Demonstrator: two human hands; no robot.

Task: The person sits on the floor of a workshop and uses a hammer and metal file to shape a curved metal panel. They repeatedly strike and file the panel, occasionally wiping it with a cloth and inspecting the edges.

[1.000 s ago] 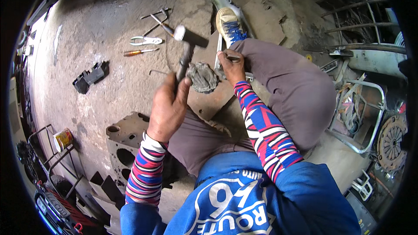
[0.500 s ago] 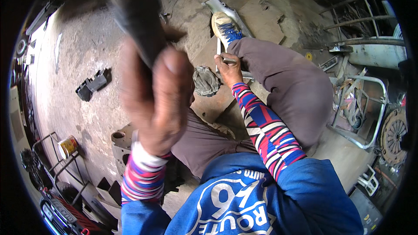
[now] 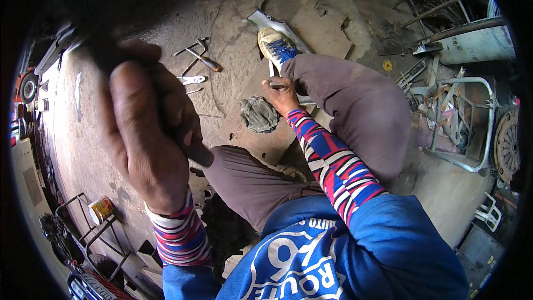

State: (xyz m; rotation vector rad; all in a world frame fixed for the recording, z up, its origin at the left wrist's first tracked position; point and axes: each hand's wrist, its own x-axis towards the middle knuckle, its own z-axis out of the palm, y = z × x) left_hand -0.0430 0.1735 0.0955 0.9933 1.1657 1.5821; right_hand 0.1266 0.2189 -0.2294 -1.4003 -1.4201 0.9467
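My left hand (image 3: 147, 128) is raised close to the camera, its fingers wrapped round the dark handle of what looks like a hammer (image 3: 201, 155). The handle's butt sticks out below the fist, while the upper end is blurred and dark. Lower down, my right hand (image 3: 283, 99) grips a short metal chisel (image 3: 277, 85) beside my shoe (image 3: 276, 44). A pale metal part (image 3: 271, 70) shows between that hand and the shoe; much of it is hidden. Left of my right hand lies a crumpled grey rag (image 3: 259, 115) on a flat brown sheet (image 3: 272, 145).
A screwdriver (image 3: 210, 64) and pliers (image 3: 192, 79) lie on the concrete floor ahead. A long grey metal piece (image 3: 286, 29) rests beyond the shoe. Frames and scrap parts, including a tubular metal frame (image 3: 491, 128), stand at right. A yellow can (image 3: 101, 210) sits on a rack at left.
My left hand has swung left with the hammer, its handle tilting over. The tools on the floor have come into sight. My right hand keeps its grip beside the shoe.
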